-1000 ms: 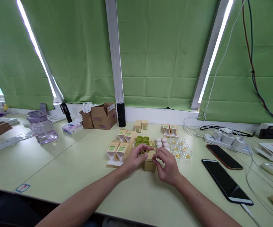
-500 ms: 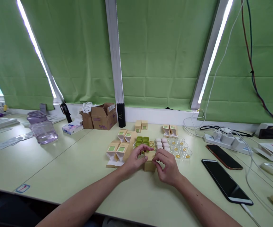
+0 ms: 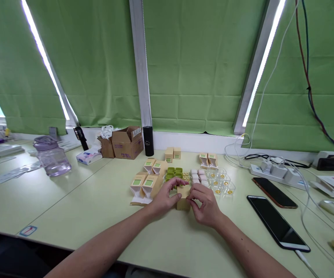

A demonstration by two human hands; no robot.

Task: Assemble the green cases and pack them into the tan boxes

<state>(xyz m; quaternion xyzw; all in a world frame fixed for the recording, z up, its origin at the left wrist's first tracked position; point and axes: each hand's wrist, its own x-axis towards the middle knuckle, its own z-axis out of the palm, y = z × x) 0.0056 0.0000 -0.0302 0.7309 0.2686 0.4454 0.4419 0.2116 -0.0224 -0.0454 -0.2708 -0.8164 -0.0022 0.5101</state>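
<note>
A small kraft cardboard box (image 3: 183,203) stands on the table between my hands. My left hand (image 3: 167,195) curls round its left and far side, thumb on the near left edge. With bent fingers, my right hand (image 3: 203,202) pinches the box's right edge near the lid. Just behind are green cups (image 3: 174,170), partly hidden by my left hand, small gold-coloured pieces (image 3: 186,177), pale pink blocks (image 3: 203,177) and clear plastic cups (image 3: 221,181) with yellow centres. Flattened kraft cartons (image 3: 149,184) with green labels lie left of my left hand.
Two closed kraft boxes (image 3: 169,154) and more flat cartons (image 3: 208,159) stand farther back. At right lie a white phone (image 3: 277,222), a dark phone (image 3: 274,192), a power strip (image 3: 278,173) and cables. A purple bottle (image 3: 53,158), brown carton (image 3: 128,143) and black cylinder (image 3: 148,141) are at left.
Both hands stay at the small box with almost no movement. The lid looks slightly flatter under my right fingers; the other objects have not moved.
</note>
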